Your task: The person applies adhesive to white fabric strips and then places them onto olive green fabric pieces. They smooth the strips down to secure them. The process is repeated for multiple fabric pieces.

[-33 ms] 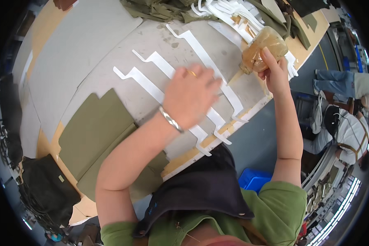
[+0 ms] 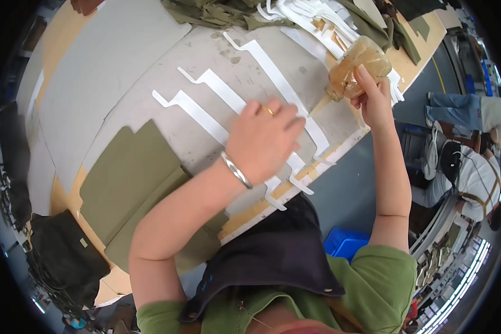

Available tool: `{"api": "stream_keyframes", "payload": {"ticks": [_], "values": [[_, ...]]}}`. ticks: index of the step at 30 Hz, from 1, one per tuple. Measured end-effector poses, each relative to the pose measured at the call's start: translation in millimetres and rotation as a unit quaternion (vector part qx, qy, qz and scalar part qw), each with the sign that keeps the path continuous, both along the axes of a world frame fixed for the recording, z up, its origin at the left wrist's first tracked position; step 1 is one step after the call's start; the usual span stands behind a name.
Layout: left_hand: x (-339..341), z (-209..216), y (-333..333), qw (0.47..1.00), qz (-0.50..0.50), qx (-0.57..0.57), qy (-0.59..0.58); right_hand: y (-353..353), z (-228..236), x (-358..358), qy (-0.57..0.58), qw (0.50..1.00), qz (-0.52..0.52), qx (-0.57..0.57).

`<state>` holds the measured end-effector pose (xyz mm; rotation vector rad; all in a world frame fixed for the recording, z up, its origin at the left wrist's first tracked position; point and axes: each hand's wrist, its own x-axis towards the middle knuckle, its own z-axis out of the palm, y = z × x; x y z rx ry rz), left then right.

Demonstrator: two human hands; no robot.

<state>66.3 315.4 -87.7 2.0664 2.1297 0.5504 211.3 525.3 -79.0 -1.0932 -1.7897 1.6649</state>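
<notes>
The person's right hand (image 2: 372, 101) has a closed grip round the lower side of a translucent squeeze bottle (image 2: 357, 65), tipped over the right side of the desk (image 2: 122, 61). Its tapered nozzle (image 2: 318, 106) points down-left at the rightmost of three white strips (image 2: 275, 69); whether the tip touches, I can't tell from here. The left hand (image 2: 266, 136), a little blurred, is palm down over the strips, fingers loosely bent and somewhat spread. I see nothing in that grip, but its underside is hidden.

The amber contents look thick and sticky, so I'd expect the bottle to have some weight, give when squeezed and turn slippery if smeared; its broad body seems the place to hold. The strips look light, thin and bendable, best taken by a dry edge or hooked end.
</notes>
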Motion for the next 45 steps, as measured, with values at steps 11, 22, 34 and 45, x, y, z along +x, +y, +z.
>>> {"api": "stream_keyframes", "payload": {"ticks": [11, 22, 34, 45], "values": [[23, -2, -9, 1.0, -0.021, 0.015, 0.016, -30, -8, 69, 0.067, 0.993, -0.085, -0.046], [24, -2, -8, 0.999, -0.024, 0.006, 0.043, -60, -19, 78, 0.091, 0.987, -0.107, -0.078], [25, -5, -9, 0.999, -0.025, 0.015, 0.036, -48, -6, 94, 0.013, 0.996, 0.012, -0.09], [-3, 14, -66, 0.992, 0.11, 0.052, -0.028, -4, 73, 59, -0.35, 0.847, 0.179, 0.357]]}}
